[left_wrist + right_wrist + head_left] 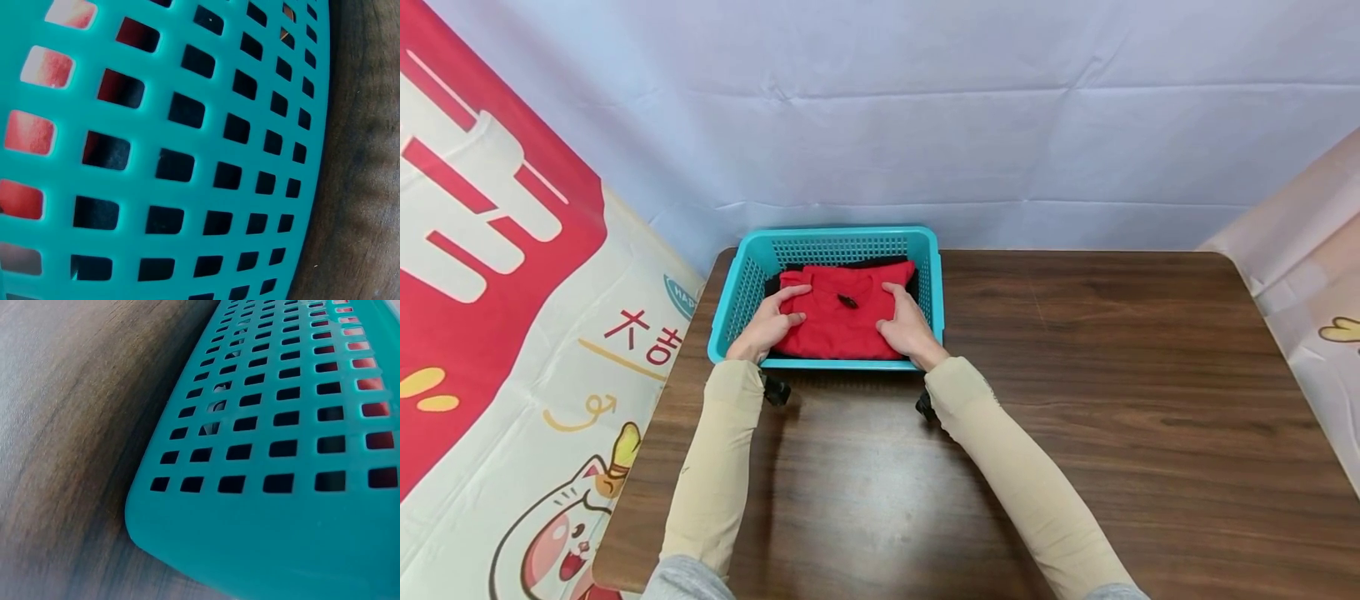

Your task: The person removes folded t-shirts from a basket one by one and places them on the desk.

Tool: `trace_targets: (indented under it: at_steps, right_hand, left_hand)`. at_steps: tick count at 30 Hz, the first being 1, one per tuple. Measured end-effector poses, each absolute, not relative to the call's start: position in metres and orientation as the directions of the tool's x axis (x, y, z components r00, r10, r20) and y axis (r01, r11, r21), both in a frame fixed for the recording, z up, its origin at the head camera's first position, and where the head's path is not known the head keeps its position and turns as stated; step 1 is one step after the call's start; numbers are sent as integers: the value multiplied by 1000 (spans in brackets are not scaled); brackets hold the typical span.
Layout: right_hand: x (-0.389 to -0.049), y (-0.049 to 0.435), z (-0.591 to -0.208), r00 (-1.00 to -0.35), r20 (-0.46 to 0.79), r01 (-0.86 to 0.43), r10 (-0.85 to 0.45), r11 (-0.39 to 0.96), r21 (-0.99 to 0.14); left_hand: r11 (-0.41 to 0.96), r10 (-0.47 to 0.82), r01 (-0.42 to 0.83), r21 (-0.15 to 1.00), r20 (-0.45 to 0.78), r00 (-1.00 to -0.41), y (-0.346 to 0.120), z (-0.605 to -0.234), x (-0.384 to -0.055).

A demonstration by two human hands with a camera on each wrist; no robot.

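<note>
A folded red shirt [831, 329] with a dark tag at its collar lies in a turquoise plastic basket [820, 364]. Dark cloth [880, 262] shows from beneath its back edge. On the shirt's left side rests my left hand [767, 323], index finger and thumb spread on the fabric. Opposite it, my right hand [912, 329] touches the right side in the same way. The other fingers are mostly hidden. Both wrist views are filled by the basket's perforated wall [206, 159], with red and dark cloth behind the holes; neither hand shows there.
The basket stands at the back left of a brown wooden table [1112, 400]. A pale curtain [962, 150] hangs behind, and a printed cloth [550, 333] hangs on the left. Small black devices [777, 390] sit at the wrists, just outside the basket's front rim.
</note>
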State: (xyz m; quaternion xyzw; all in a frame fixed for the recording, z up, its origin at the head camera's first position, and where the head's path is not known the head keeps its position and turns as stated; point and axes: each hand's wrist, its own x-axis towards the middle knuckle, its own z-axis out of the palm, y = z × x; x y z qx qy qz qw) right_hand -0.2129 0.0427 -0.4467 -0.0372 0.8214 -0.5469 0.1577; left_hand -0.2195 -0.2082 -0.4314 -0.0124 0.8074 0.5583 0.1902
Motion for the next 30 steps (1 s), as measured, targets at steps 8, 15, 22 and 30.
trace_targets:
  at_steps: [8,15,22,30]
  right_hand:
    - [-216,44,-447,-959,-181,89,-219,375,-923]
    - [-219,45,-448,-965,-142,57,-219,351,-934]
    - [-221,47,-448,-968,-118,38,-224,331,-943]
    - [-224,49,-446,-971,-83,6,-224,324,-946]
  left_hand:
    - [353,176,-216,910,-292,-940,-208,-435,-222]
    - [334,170,-167,928,-234,-957,-212,-451,-229]
    - [300,139,-135,944,-183,-973,-211,-454,-230]
    - [256,95,-180,950,-211,-973,-204,-437,-226]
